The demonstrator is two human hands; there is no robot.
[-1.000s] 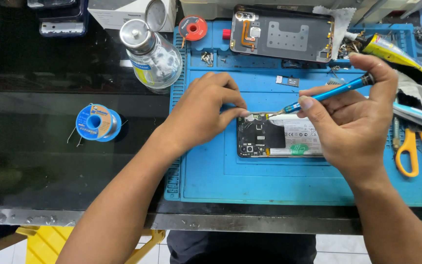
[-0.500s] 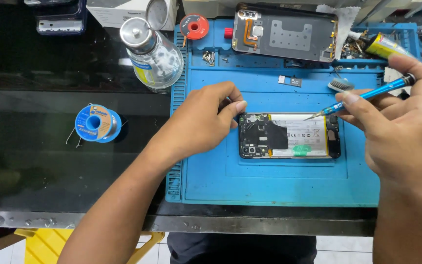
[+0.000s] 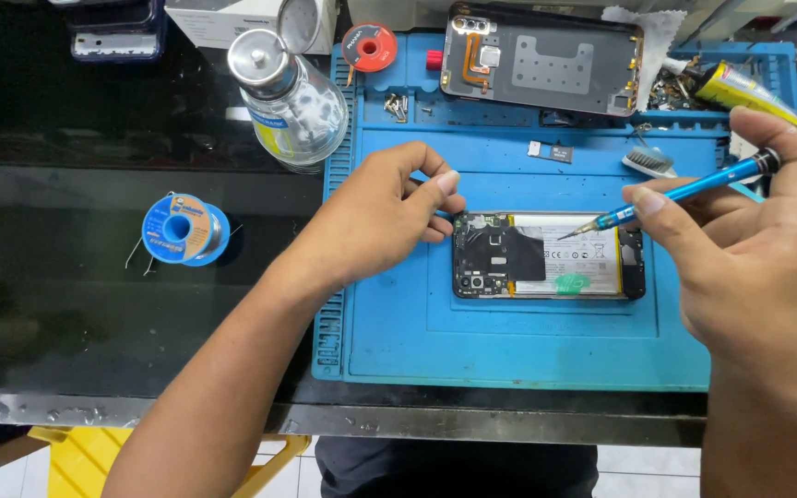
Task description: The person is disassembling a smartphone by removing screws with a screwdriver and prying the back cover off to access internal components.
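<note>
Screwdriver (image 3: 684, 192) tip lifted off opened phone (image 3: 549, 255).

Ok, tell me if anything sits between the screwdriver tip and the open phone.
Nothing visible does. The right hand holds the blue screwdriver with its tip just over the phone, above the battery. The left hand touches the phone's left end, away from the tip.
</note>
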